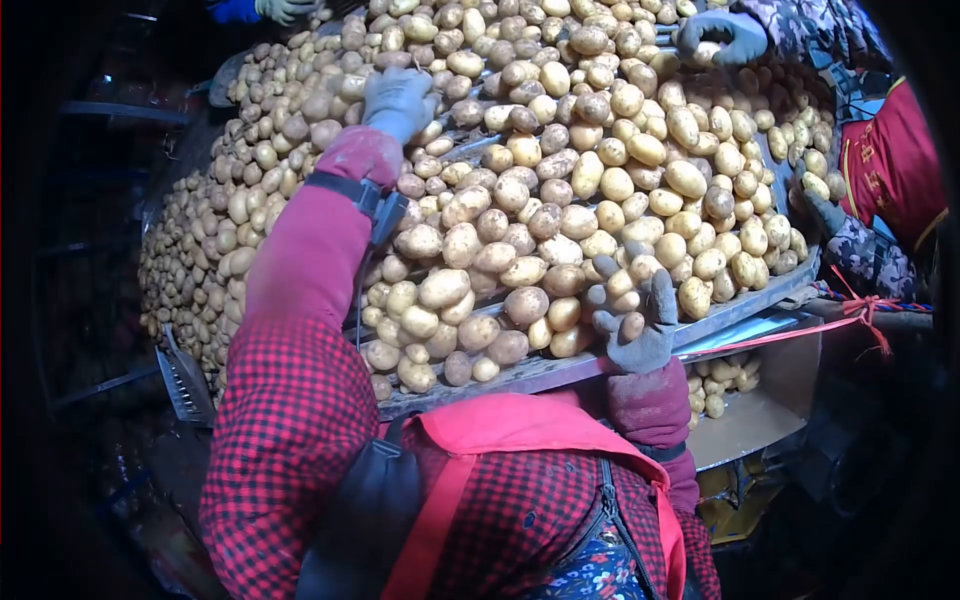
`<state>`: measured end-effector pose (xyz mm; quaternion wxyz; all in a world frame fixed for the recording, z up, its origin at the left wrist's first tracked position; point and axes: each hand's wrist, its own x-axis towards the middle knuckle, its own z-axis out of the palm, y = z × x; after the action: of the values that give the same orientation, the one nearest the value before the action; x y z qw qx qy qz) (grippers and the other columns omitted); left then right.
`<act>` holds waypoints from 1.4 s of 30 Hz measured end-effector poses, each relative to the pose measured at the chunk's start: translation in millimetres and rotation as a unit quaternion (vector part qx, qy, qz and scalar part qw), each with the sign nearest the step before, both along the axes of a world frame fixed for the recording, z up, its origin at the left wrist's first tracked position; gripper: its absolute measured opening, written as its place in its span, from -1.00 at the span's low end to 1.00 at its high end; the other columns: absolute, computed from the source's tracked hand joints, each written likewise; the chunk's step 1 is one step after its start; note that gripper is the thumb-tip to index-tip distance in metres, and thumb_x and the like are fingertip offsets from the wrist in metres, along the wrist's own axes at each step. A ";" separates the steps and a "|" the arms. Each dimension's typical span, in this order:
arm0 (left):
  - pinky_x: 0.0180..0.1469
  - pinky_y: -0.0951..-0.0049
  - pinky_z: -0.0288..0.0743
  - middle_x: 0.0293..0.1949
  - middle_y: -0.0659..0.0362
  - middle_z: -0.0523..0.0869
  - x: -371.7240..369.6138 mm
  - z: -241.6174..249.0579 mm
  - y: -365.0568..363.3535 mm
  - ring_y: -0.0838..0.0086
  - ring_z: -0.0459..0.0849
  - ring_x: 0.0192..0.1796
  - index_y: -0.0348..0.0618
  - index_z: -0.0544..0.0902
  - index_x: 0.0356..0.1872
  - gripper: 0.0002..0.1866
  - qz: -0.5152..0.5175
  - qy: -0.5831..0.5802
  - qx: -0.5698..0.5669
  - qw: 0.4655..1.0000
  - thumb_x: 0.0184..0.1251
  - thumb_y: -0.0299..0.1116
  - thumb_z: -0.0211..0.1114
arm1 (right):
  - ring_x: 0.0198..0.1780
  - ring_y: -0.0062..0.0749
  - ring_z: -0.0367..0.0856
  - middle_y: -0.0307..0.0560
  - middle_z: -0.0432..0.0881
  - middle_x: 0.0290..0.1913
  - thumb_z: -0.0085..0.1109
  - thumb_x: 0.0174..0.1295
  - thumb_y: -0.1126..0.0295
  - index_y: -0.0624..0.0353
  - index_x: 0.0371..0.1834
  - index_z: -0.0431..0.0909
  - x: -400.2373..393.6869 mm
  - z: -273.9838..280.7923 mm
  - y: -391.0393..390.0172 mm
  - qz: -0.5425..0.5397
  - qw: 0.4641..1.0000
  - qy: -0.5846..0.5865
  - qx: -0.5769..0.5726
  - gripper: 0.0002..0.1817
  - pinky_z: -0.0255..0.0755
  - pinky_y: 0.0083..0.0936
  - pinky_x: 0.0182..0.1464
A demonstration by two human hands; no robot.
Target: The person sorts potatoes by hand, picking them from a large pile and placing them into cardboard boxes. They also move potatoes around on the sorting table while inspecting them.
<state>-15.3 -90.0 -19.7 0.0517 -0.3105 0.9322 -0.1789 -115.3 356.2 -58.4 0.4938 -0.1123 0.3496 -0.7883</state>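
Note:
Potatoes (490,255) of mixed sizes cover a wide slatted table. My left hand (400,100), in a grey glove, reaches far into the pile at the upper left. Its back faces me and its fingers curl down among the potatoes; what they grip is hidden. Near the table's front edge, my right hand (642,335), also gloved, is palm up. Its fingers are bent up around a few small potatoes (625,300) resting in it. Larger potatoes lie just beyond that hand.
A metal rim (540,376) runs along the table's front. Below it at right, a cardboard box (765,440) holds potatoes. Red string (865,305) is tied at the right corner. Co-workers' gloved hands (722,38) work at the top right, right side and top left.

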 end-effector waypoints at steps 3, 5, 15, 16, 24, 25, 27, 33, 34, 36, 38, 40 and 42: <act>0.05 0.27 0.63 -0.11 0.13 0.85 26.0 3.2 -0.8 0.19 0.80 -0.08 -0.10 0.78 -0.05 -0.75 0.071 0.235 0.181 0.952 0.39 -0.21 0.40 | 0.14 -0.20 0.68 0.16 0.47 0.49 -0.31 0.68 -0.11 0.01 0.72 0.07 -6.7 1.7 -1.2 0.027 0.996 -0.087 -0.015 -0.31 0.63 -0.53 -0.07; 0.06 0.34 0.62 -0.10 0.16 0.85 48.8 8.9 5.4 0.32 0.78 -0.07 -0.13 0.78 -0.04 -0.77 0.077 0.330 0.296 0.893 0.43 -0.27 0.37 | 0.15 -0.21 0.68 0.11 0.47 0.49 -0.33 0.67 -0.14 -0.02 0.72 0.07 -9.9 0.2 -3.0 0.059 0.973 -0.216 -0.052 -0.30 0.64 -0.54 -0.10; 0.24 0.40 0.54 0.03 0.17 0.80 191.5 136.8 205.5 0.49 0.69 0.08 -0.29 0.75 -0.03 -0.76 0.157 0.356 0.576 0.719 0.46 -0.32 0.37 | 0.41 -0.04 0.54 0.08 0.17 0.67 0.10 0.59 0.34 -0.05 0.68 0.10 -1.2 -30.7 3.1 -0.004 0.997 0.009 -0.073 -0.34 0.65 -0.56 -0.13; 0.24 0.41 0.53 0.00 0.17 0.80 208.0 142.6 230.2 0.50 0.69 0.08 -0.28 0.77 -0.06 -0.79 0.208 0.333 0.602 0.695 0.39 -0.38 0.41 | 0.42 -0.04 0.54 0.08 0.19 0.66 0.09 0.59 0.33 -0.03 0.69 0.06 0.8 -29.3 3.5 -0.001 0.991 0.080 -0.103 -0.33 0.65 -0.56 -0.11; 0.14 0.31 0.61 0.02 0.03 0.80 336.1 100.6 360.8 0.29 0.78 0.03 -0.04 0.68 0.28 -0.49 0.115 -0.087 0.591 0.794 0.43 -0.01 0.37 | 0.40 -0.16 0.49 0.19 0.25 0.60 0.28 0.38 0.44 0.16 0.70 0.03 -3.2 -63.3 3.3 -0.085 0.967 0.229 -0.068 -0.13 0.75 -0.32 -0.03; 0.22 0.31 0.57 0.10 0.01 0.77 311.5 122.8 357.6 0.29 0.76 0.11 0.01 0.58 0.41 -0.37 0.191 -0.145 0.585 0.775 0.42 0.08 0.33 | 0.40 -0.16 0.49 0.19 0.25 0.60 0.28 0.38 0.44 0.16 0.70 0.03 0.6 -56.5 1.4 -0.084 0.966 0.232 -0.070 -0.13 0.75 -0.32 -0.03; 0.29 0.32 0.52 0.14 0.02 0.77 304.7 130.9 346.7 0.34 0.71 0.21 -0.05 0.57 0.42 -0.42 0.229 -0.051 0.617 0.751 0.45 -0.09 0.35 | 0.39 -0.13 0.52 0.15 0.23 0.63 0.23 0.44 0.47 0.01 0.68 0.10 6.8 -41.5 -4.7 -0.091 0.953 0.273 -0.100 -0.22 0.72 -0.40 -0.09; 0.27 0.28 0.55 0.08 0.03 0.79 281.8 131.5 281.9 0.34 0.72 0.13 -0.17 0.66 0.27 -0.58 0.155 0.083 0.599 0.781 0.47 -0.26 0.35 | 0.37 -0.07 0.56 0.06 0.33 0.60 0.06 0.59 0.32 -0.15 0.70 0.11 5.1 -41.2 -6.6 -0.096 0.948 0.283 -0.110 -0.35 0.63 -0.56 -0.15; 0.24 0.30 0.57 0.03 0.05 0.80 276.7 128.3 271.5 0.29 0.75 0.09 -0.18 0.68 0.25 -0.60 0.139 0.116 0.590 0.787 0.48 -0.28 0.34 | 0.36 -0.06 0.56 0.08 0.36 0.58 0.03 0.61 0.22 -0.14 0.70 0.11 6.1 -37.7 -8.7 -0.099 0.940 0.312 -0.093 -0.36 0.61 -0.58 -0.18; 0.22 0.32 0.59 0.07 0.03 0.78 262.5 119.5 249.0 0.26 0.75 0.12 -0.19 0.67 0.25 -0.62 0.168 0.185 0.594 0.765 0.48 -0.32 0.32 | 0.16 -0.09 0.60 0.14 0.40 0.54 -0.11 0.60 -0.18 -0.03 0.64 0.27 -6.2 -25.6 -5.5 -0.056 0.994 -0.088 -0.019 -0.30 0.48 -0.62 -0.28; 0.19 0.34 0.60 0.10 0.03 0.77 242.0 117.5 214.4 0.27 0.74 0.13 -0.19 0.67 0.25 -0.64 0.110 0.194 0.492 0.841 0.50 -0.35 0.30 | 0.11 -0.12 0.58 0.14 0.41 0.54 -0.08 0.60 -0.15 -0.06 0.63 0.31 -7.6 -17.2 -4.0 -0.033 0.982 -0.186 -0.018 -0.33 0.49 -0.61 -0.26; 0.18 0.34 0.61 0.11 0.00 0.77 222.5 87.3 166.1 0.27 0.74 0.14 -0.16 0.67 0.27 -0.61 0.048 0.266 0.458 0.847 0.49 -0.31 0.31 | 0.22 -0.06 0.60 0.10 0.39 0.57 -0.10 0.60 -0.15 -0.10 0.64 0.29 -15.2 -17.6 0.8 0.030 0.975 -0.213 -0.063 -0.34 0.51 -0.56 -0.23; 0.26 0.27 0.57 0.20 -0.04 0.73 186.4 76.8 124.2 0.19 0.72 0.22 -0.10 0.57 0.39 -0.49 0.056 0.258 0.384 0.884 0.46 -0.23 0.34 | 0.30 -0.01 0.58 0.06 0.37 0.59 -0.13 0.62 -0.13 -0.15 0.65 0.27 1.7 -18.8 -0.8 -0.055 0.997 -0.003 -0.053 -0.36 0.52 -0.53 -0.21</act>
<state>171.2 34.2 57.1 -0.0658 -0.3534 0.8892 0.2832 -113.7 355.4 -77.2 0.4443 -0.1167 0.3116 -0.8318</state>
